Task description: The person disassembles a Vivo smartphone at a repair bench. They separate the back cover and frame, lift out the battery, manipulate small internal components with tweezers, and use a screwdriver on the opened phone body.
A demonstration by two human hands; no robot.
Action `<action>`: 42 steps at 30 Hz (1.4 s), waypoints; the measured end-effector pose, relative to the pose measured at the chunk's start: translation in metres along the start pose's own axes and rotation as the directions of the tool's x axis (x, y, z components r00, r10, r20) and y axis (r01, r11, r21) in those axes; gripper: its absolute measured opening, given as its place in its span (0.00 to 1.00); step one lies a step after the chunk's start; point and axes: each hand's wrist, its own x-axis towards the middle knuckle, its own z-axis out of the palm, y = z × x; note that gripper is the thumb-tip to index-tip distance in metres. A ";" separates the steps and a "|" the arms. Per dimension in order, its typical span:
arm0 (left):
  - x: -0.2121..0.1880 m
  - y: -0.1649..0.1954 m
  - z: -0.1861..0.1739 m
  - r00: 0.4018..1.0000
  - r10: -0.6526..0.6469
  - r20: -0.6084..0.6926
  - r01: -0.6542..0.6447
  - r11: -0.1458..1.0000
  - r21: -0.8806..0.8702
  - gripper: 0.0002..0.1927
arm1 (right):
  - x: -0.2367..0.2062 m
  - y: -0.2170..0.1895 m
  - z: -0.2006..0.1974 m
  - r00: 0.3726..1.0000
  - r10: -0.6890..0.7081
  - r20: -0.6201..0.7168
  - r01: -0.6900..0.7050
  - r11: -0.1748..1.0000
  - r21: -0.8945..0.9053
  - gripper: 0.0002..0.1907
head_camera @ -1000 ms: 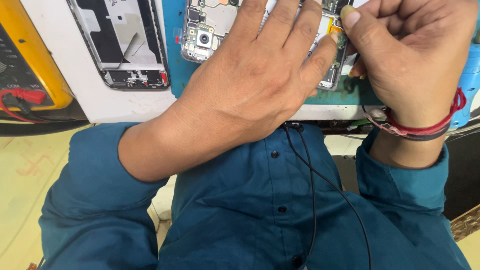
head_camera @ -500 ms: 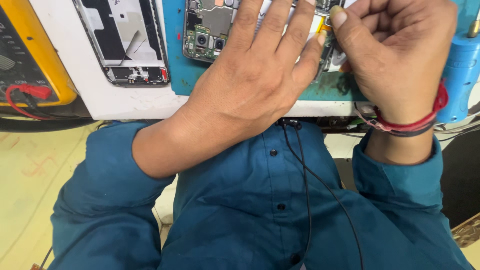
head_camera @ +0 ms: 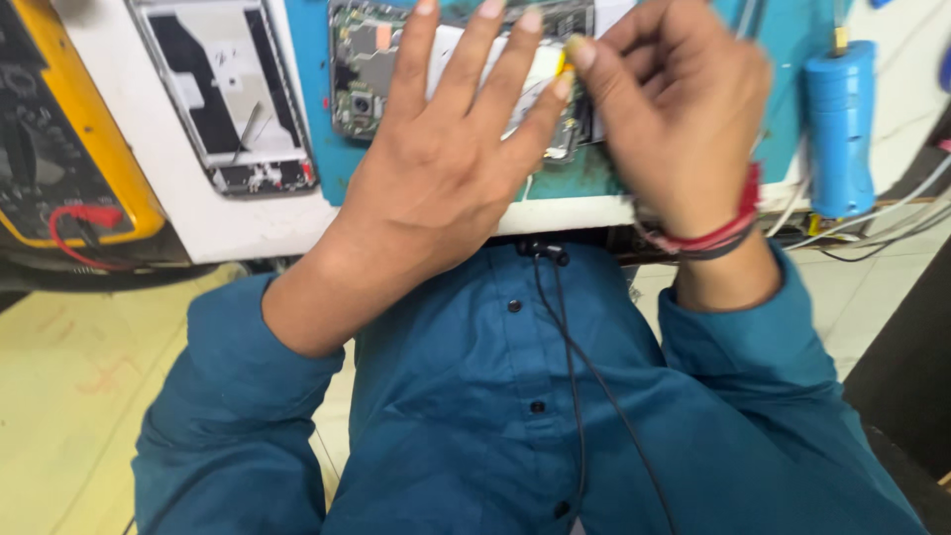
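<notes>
An opened phone (head_camera: 369, 74) with its circuit board and camera module bare lies on a teal mat (head_camera: 570, 180) at the white bench's edge. My left hand (head_camera: 446, 168) lies flat on the phone with its fingers spread, pressing it down. My right hand (head_camera: 679, 109), with red thread bands at the wrist, is curled over the phone's right side; its thumb and fingers pinch a small yellow-tipped tool (head_camera: 565, 65) against the phone. Most of the phone is hidden under both hands.
A detached phone frame (head_camera: 223, 94) lies on the white bench (head_camera: 238, 223) to the left. A yellow multimeter (head_camera: 59, 139) with a red lead sits far left. A blue cylindrical tool (head_camera: 839, 124) stands at the right, with cables beside it. A black cord hangs down my blue shirt.
The view has shifted, so the bench and phone sit lower in the picture. Both hands stay on the phone, with my right hand still pinching the tool at its right side.
</notes>
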 end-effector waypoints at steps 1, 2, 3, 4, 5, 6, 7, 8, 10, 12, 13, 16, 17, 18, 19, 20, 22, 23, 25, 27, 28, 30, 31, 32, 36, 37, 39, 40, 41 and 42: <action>0.005 0.004 -0.001 1.000 -0.003 0.000 0.003 1.000 -0.009 0.20 | -0.005 0.003 -0.005 0.997 -0.067 -0.029 0.065 0.996 -0.058 0.10; 0.010 0.007 -0.002 1.000 -0.006 0.000 0.006 1.000 -0.017 0.21 | -0.011 0.005 -0.010 0.997 -0.071 -0.037 0.071 0.997 -0.009 0.09; 0.013 0.008 0.000 1.000 -0.016 -0.004 0.016 0.999 -0.040 0.21 | -0.017 0.007 -0.013 0.996 -0.080 -0.042 0.082 0.996 0.043 0.08; 0.021 0.009 0.000 0.999 -0.032 -0.006 0.031 0.998 -0.060 0.21 | -0.020 0.009 -0.018 0.995 -0.076 -0.065 0.080 0.994 0.068 0.07; 0.023 0.008 0.001 0.999 -0.035 -0.011 0.034 0.998 -0.058 0.22 | -0.022 0.012 -0.023 0.994 -0.072 -0.087 0.080 0.993 0.092 0.06; 0.018 0.005 0.002 0.999 -0.039 -0.014 0.038 0.997 -0.060 0.23 | -0.027 0.012 -0.022 0.991 -0.048 -0.128 0.060 0.994 0.088 0.05; 0.013 0.008 0.002 0.999 -0.047 -0.018 0.046 0.998 -0.051 0.23 | -0.032 0.013 -0.024 0.986 -0.036 -0.164 0.044 0.998 0.050 0.06; 0.007 0.011 0.003 0.998 -0.055 -0.022 0.054 0.998 -0.042 0.24 | -0.036 0.013 -0.026 0.980 -0.023 -0.200 0.026 1.000 0.014 0.06; -0.003 0.009 0.013 0.997 -0.072 -0.025 0.071 0.997 -0.032 0.25 | -0.035 0.019 -0.019 0.969 -0.035 -0.245 0.009 0.994 -0.106 0.09; -0.014 0.008 0.019 0.996 -0.089 -0.020 0.087 0.994 -0.069 0.29 | -0.032 0.022 -0.010 0.966 -0.080 -0.247 0.034 0.982 -0.184 0.12; -0.018 0.011 0.021 0.995 -0.098 -0.019 0.096 0.991 -0.097 0.31 | -0.031 0.024 -0.010 0.965 -0.116 -0.237 0.065 0.975 -0.213 0.14; -0.030 0.018 0.025 0.984 -0.157 -0.079 0.145 0.979 -0.145 0.30 | -0.030 0.023 -0.005 0.964 -0.174 -0.200 0.095 0.931 -0.353 0.22; -0.032 0.024 0.024 0.981 -0.166 -0.098 0.147 0.974 -0.174 0.28 | -0.030 0.021 -0.006 0.969 -0.158 -0.188 0.092 0.944 -0.317 0.21; -0.035 0.028 0.024 0.978 -0.175 -0.117 0.149 0.968 -0.202 0.27 | -0.031 0.021 -0.006 0.974 -0.142 -0.174 0.090 0.956 -0.280 0.21; -0.037 0.031 0.024 0.973 -0.185 -0.137 0.150 0.962 -0.228 0.26 | -0.030 0.021 -0.007 0.977 -0.137 -0.163 0.093 0.964 -0.251 0.21; -0.040 0.034 0.025 0.972 -0.180 -0.150 0.144 0.963 -0.226 0.26 | -0.030 0.023 -0.007 0.980 -0.131 -0.152 0.095 0.971 -0.221 0.20; -0.044 0.042 0.026 0.970 -0.171 -0.173 0.129 0.965 -0.229 0.24 | -0.031 0.028 -0.008 0.982 -0.129 -0.135 0.104 0.978 -0.179 0.20; -0.045 0.043 0.027 0.968 -0.169 -0.187 0.123 0.964 -0.236 0.23 | -0.032 0.031 -0.006 0.984 -0.126 -0.125 0.108 0.985 -0.137 0.19; -0.047 0.046 0.026 0.963 -0.165 -0.214 0.109 0.962 -0.252 0.22 | -0.035 0.038 -0.005 0.987 -0.121 -0.103 0.115 0.992 -0.054 0.17; -0.048 0.052 0.021 0.951 -0.201 -0.235 0.128 0.948 -0.292 0.22 | -0.041 0.039 -0.004 0.993 0.022 -0.119 -0.009 0.994 0.106 0.10; -0.048 0.055 0.018 0.943 -0.219 -0.249 0.137 0.941 -0.310 0.22 | -0.044 0.039 -0.004 0.990 0.074 -0.121 -0.050 0.981 0.186 0.08; -0.045 0.059 0.014 0.921 -0.276 -0.273 0.131 0.883 -0.450 0.22 | -0.051 0.035 -0.006 0.979 0.163 -0.121 -0.112 0.932 0.344 0.07; -0.043 0.062 0.012 0.909 -0.308 -0.280 0.127 0.846 -0.518 0.23 | -0.057 0.031 -0.008 0.973 0.201 -0.112 -0.137 0.897 0.420 0.08; -0.040 0.066 0.012 0.903 -0.322 -0.285 0.123 0.828 -0.547 0.23 | -0.065 0.027 -0.009 0.980 0.145 -0.138 -0.064 0.880 0.471 0.07; -0.025 0.075 0.015 0.903 -0.306 -0.302 0.061 0.787 -0.614 0.21 | -0.103 0.016 -0.002 0.957 -0.131 -0.261 0.239 0.863 0.446 0.04; -0.024 0.076 0.014 0.910 -0.260 -0.323 0.024 0.811 -0.584 0.20 | -0.109 0.017 -0.002 0.930 -0.249 -0.270 0.331 0.888 0.320 0.05; -0.021 0.078 0.011 0.915 -0.141 -0.377 -0.063 0.876 -0.479 0.18 | -0.115 0.023 -0.005 0.881 -0.393 -0.262 0.443 0.880 0.170 0.07; -0.020 0.077 0.009 0.913 -0.062 -0.402 -0.114 0.909 -0.401 0.17 | -0.118 0.026 -0.006 0.868 -0.422 -0.260 0.468 0.872 0.146 0.08; -0.020 0.076 0.006 0.908 -0.011 -0.418 -0.151 0.924 -0.351 0.17 | -0.121 0.029 -0.006 0.857 -0.446 -0.259 0.487 0.865 0.121 0.08; -0.021 0.074 0.003 0.902 0.041 -0.431 -0.188 0.934 -0.305 0.17 | -0.125 0.030 -0.006 0.874 -0.406 -0.266 0.452 0.881 0.143 0.10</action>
